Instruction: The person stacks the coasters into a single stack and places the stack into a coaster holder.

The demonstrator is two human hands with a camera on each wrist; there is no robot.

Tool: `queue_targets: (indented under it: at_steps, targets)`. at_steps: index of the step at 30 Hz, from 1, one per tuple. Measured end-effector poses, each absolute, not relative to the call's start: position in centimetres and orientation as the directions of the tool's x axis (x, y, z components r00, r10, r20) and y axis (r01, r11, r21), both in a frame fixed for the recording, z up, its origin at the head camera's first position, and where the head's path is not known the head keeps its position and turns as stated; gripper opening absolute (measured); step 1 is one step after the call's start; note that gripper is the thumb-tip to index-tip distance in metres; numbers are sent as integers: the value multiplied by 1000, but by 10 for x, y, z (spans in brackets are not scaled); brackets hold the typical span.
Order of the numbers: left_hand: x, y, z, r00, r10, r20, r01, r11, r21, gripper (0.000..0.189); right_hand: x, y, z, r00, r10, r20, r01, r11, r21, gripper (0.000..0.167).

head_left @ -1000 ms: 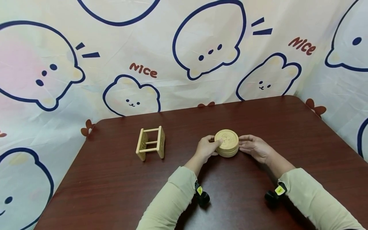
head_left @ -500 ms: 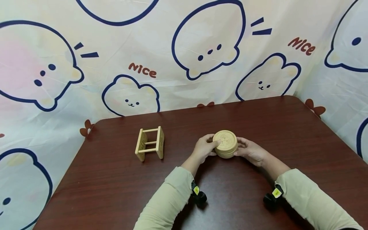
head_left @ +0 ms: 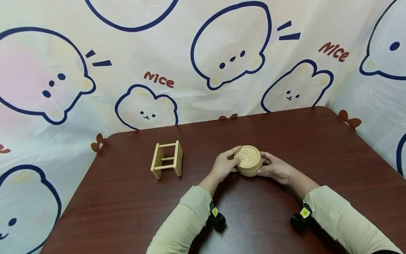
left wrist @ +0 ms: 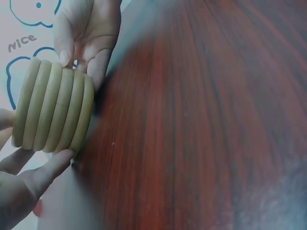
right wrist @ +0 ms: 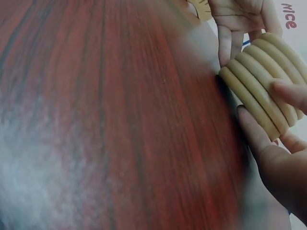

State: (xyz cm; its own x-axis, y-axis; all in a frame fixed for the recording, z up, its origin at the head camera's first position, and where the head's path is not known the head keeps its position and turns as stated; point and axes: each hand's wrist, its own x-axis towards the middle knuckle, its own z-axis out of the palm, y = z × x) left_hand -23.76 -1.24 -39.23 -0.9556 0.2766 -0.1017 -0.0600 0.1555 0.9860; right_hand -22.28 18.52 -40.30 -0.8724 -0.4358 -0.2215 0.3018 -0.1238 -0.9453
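Observation:
A stack of round, pale wooden coasters stands near the middle of the table, a flower-like pattern carved on its top one. My left hand grips its left side, thumb over the top coaster's edge. From the right, my right hand holds the same stack, thumb at the near side and fingers around the far side. Several coaster edges show in the left wrist view, with left fingers against them. In the right wrist view, a right finger touches the lowest coaster. Whether the stack touches the table is unclear.
A small wooden rack, two end panels joined by rods, stands on the table left of the hands. The dark red-brown table ends at a cloth printed with cartoon bears behind and at both sides.
My right hand has moved left, from loosely spread fingers beside the stack to a hold on it. The left hand keeps its grip, and the stack has shifted slightly left and nearer.

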Motion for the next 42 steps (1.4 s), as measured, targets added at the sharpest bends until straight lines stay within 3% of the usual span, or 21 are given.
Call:
queue_targets:
  at_steps: [11,20,32,42]
  targets:
    - [-237,-19,-391,-957,276,-89,-52,138,989,43,-223,182,-402,-861,-454,-230,300,-87,-950,86]
    - [-234,-25,-396,-945,313,-95,-108,-24,994,42,-213,174,-400,-892,-414,-184,274,-167,-947,80]
    - [-224,-42,-399,-926,375,-48,-134,-207,969,51,-203,159,-394,-931,-356,-81,139,-139,-980,75]
    - [-223,-63,-395,-913,404,-59,-138,-168,976,50,-189,140,-389,-949,-313,-16,57,-124,-991,77]
